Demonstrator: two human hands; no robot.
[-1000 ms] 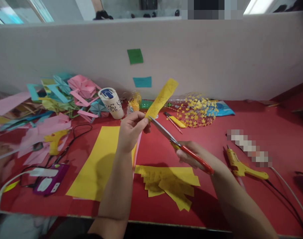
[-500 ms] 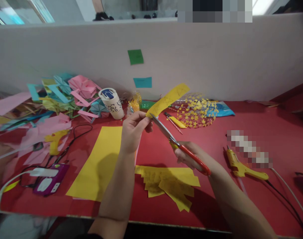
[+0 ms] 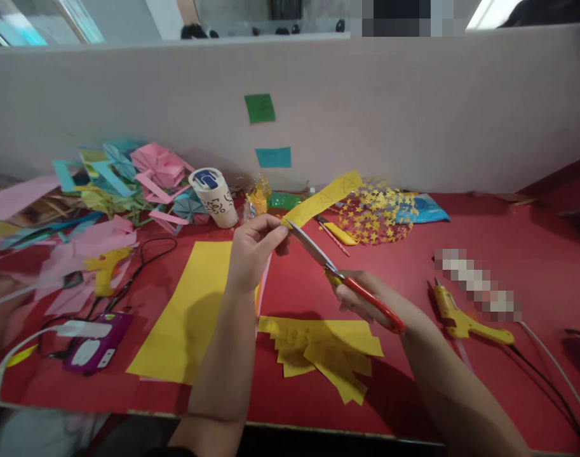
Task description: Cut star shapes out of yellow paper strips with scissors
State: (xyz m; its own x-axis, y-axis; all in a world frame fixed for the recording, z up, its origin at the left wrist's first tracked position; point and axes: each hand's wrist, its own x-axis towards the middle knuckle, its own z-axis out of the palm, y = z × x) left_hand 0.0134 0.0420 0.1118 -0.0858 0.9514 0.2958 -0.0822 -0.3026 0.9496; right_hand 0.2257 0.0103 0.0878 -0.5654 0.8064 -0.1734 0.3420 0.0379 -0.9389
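My left hand (image 3: 257, 251) pinches the near end of a yellow paper strip (image 3: 325, 200), which slants up to the right and has star outlines drawn on it. Red-handled scissors (image 3: 370, 303) are in my right hand (image 3: 361, 295), their blades meeting the strip close to my left fingertips. Beneath my hands, several cut yellow paper pieces (image 3: 318, 349) lie overlapped on the red table (image 3: 404, 406). A large yellow sheet (image 3: 185, 317) rests left of them, partly behind my left forearm.
A yellow glue gun (image 3: 454, 317) lies at right, another glue gun (image 3: 103, 270) at left beside a purple power strip (image 3: 96, 346). Folded coloured paper (image 3: 128, 178), a white cup (image 3: 216, 200), a yellow cutter (image 3: 340, 233) and star-patterned clear wrap (image 3: 378, 212) line the back.
The yellow strip's far end has dipped a little, and its drawn stars face me more clearly. Both hands and the scissors stay in nearly the same place.
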